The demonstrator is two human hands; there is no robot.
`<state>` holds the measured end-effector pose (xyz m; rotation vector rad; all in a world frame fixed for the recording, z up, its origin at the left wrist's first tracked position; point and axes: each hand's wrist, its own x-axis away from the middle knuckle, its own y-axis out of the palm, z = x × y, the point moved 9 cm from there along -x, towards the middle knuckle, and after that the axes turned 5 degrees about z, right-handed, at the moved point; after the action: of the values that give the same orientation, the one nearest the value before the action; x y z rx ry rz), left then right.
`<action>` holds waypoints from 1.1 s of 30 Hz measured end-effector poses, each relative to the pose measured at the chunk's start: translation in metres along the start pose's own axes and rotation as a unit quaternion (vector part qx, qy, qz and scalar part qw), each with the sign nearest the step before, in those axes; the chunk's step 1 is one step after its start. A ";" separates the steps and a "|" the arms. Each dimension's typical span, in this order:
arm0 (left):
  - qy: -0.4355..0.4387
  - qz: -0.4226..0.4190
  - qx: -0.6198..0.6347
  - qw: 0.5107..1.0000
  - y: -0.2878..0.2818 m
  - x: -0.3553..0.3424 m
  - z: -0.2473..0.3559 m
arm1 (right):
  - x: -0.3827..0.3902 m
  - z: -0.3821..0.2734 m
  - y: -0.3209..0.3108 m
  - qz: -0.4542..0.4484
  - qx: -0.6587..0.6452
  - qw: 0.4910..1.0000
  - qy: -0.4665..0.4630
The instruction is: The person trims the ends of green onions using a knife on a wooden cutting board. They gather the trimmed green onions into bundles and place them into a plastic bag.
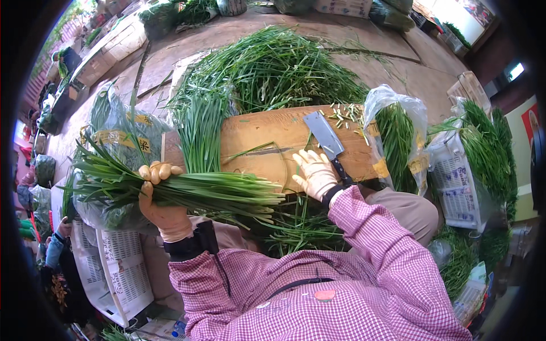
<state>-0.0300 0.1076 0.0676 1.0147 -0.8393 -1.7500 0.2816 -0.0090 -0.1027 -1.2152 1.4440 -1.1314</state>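
Note:
My left hand (161, 204), in a pale glove, is closed around a thick bunch of garlic chives (227, 186). The bunch lies sideways in front of the wooden board (256, 128), leafy tips to the left and cut stalk ends to the right. Over the near edge of the board, my right hand (316, 175), also gloved, has its fingers spread and holds nothing. Just right of it rests a cleaver (324, 136), its dark handle toward me. Short cut stalk ends (346, 115) are scattered beyond the blade. Another chive bundle (199, 136) lies across the board's left end.
A large heap of loose chives (273, 68) sits beyond the board. Plastic bags of chives flank it, one at the left (116, 142) and one at the right (398, 131). White crates stand at my left (122, 273) and right (455, 176). Loose leaves (301, 230) lie below the board.

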 end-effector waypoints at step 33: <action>-0.074 -0.146 0.159 0.974 0.036 0.030 -0.033 | 0.060 -0.142 -0.168 0.152 -0.254 0.928 -0.225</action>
<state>0.0059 0.0632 0.0759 1.2808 -1.1375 -1.9988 0.1633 -0.0723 0.0815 -1.4207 1.5302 -0.2354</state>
